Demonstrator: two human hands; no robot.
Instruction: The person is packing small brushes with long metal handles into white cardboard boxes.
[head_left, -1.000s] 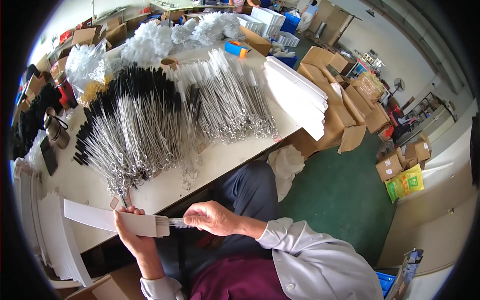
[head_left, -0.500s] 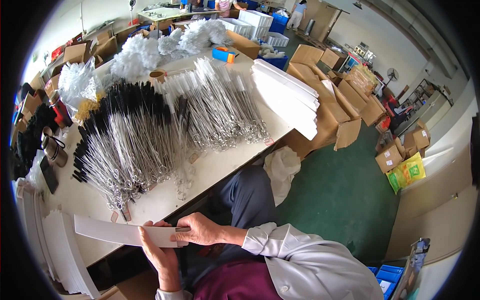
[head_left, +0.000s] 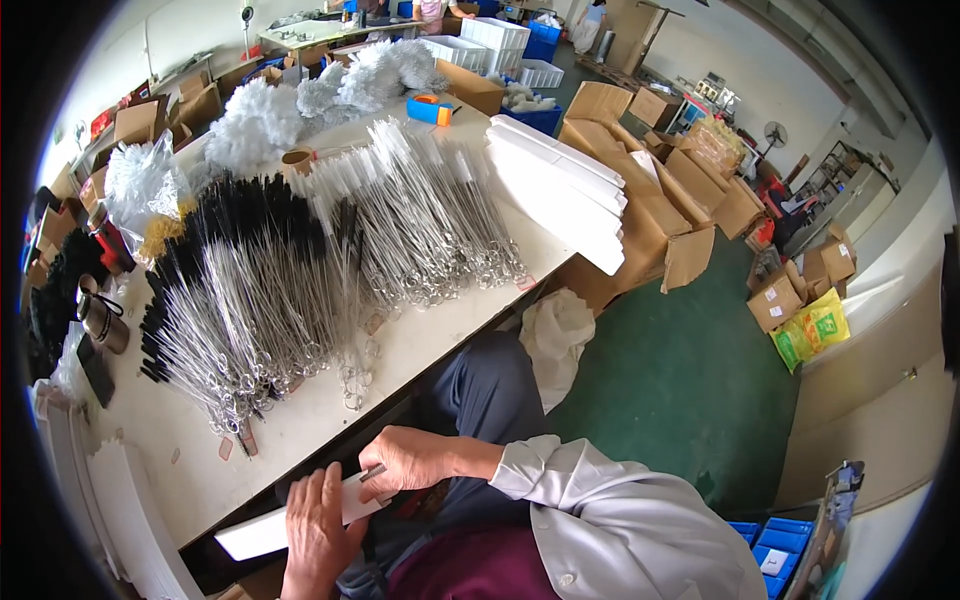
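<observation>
A long, flat white paper carton (head_left: pixel 255 536) slants between my hands over my lap, off the table's front edge. My left hand (head_left: pixel 318 522) is wrapped over its middle with the back of the hand up. At the carton's upper right end, my right hand (head_left: pixel 405 462) is closed, gripping that end together with a thin greyish piece (head_left: pixel 373 473), too small to name. Beyond my hands, many wire-handled brushes lie in piles: black-bristled brushes (head_left: pixel 245 270) with ring ends towards me, and white-bristled brushes (head_left: pixel 425 215) to their right.
The white table (head_left: pixel 420 335) holds a stack of white cartons (head_left: pixel 560 185), a tape dispenser (head_left: pixel 428 110), bundled white brushes (head_left: pixel 255 120) and a metal flask (head_left: pixel 102 318). More white cartons (head_left: pixel 135 510) stand at left. Open cardboard boxes (head_left: pixel 640 210) are right of the table.
My left hand has turned from supporting the carton underneath to gripping it from above. The carton's left end has swung down towards me. My right hand stays at the other end.
</observation>
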